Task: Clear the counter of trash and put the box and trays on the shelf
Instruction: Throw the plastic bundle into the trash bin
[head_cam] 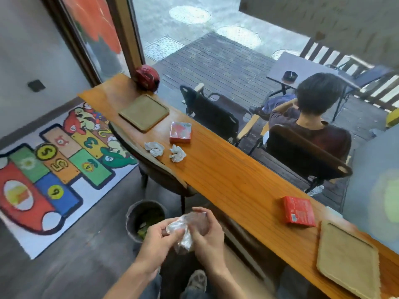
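Observation:
Below the counter's edge, my left hand [158,235] and my right hand [208,231] both grip a crumpled clear plastic wrapper [183,230]. On the long wooden counter [226,180] lie two crumpled white tissues [154,148] [177,153], a red box [180,132] near them, and a second red box [298,210] closer to me. One wooden tray [144,112] sits at the far end, another wooden tray [347,257] at the near right.
A dark trash bin [145,219] stands on the floor just left of my hands. A chair [155,167] is tucked under the counter. A red helmet [147,77] rests at the counter's far end. A person [317,117] sits outside the window. A colourful rug [54,169] covers the floor at left.

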